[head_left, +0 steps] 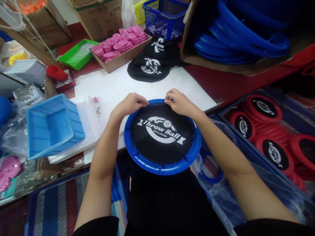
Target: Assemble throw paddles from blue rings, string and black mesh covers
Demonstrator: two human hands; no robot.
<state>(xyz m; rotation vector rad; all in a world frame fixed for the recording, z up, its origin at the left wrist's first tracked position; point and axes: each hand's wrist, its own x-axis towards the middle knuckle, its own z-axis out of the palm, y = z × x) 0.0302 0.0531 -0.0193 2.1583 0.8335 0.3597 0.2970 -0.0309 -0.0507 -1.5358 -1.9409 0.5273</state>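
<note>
We have a blue ring (168,168) in front of us, its near side above our lap and its far edge by the white board (189,87) on the table. A black mesh (161,149) printed "Throw Ball" fills it. Our left hand (134,103) pinches the mesh's far edge, thumb and fingers together at the rim. Our right hand (177,100) is at the same edge, just beside the left, fingers curled and bent close to the thumb; we cannot tell exactly what they grip.

Beyond the ring, more black mesh pieces (147,72) lie overlapping on the board, next to a cardboard tray (126,59) of pink parts (120,45). A green tray (77,54) sits to its left. An empty-looking light blue bin (55,126) stands left of our left arm, and finished-looking red discs (273,152) are piled at our right.
</note>
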